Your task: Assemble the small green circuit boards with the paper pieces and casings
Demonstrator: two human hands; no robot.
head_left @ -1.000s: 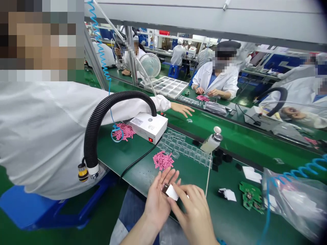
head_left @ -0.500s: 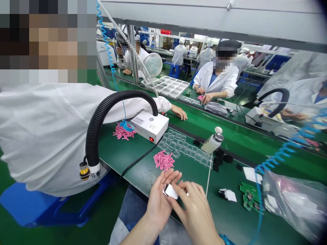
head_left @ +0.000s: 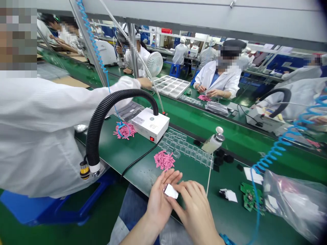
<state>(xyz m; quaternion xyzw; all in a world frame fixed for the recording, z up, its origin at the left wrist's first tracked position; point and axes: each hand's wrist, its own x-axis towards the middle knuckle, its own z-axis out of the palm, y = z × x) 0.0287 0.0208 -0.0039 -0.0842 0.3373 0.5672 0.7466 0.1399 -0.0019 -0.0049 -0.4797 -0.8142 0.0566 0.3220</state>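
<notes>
My left hand point(head_left: 160, 200) is palm up at the near edge of the bench, its fingers loosely curled. Across its palm and fingers lies a small dark-edged piece with a white face point(head_left: 171, 191). My right hand point(head_left: 192, 199) comes in from the right with bent fingers, thumb and forefinger at the right edge of this piece. The right fingers partly hide what lies under them. Beyond my left hand is a heap of pink strips point(head_left: 164, 160), with rows of clear plastic squares point(head_left: 189, 147) behind it. A similar black-and-white piece point(head_left: 228, 195) rests on the bench at right.
A bottle with a metal pump top point(head_left: 213, 141) stands beside black pads point(head_left: 224, 157). Green circuit boards point(head_left: 250, 196) and a clear plastic bag point(head_left: 293, 200) lie right, under a blue coiled cord point(head_left: 278, 144). Left are a white box point(head_left: 150, 124), a black hose point(head_left: 98, 119) and a co-worker's sleeve point(head_left: 84, 98).
My right fingers have shifted slightly off the white face toward its edge; my left hand stays in place. The co-worker at left has leaned back and moved an arm up and left.
</notes>
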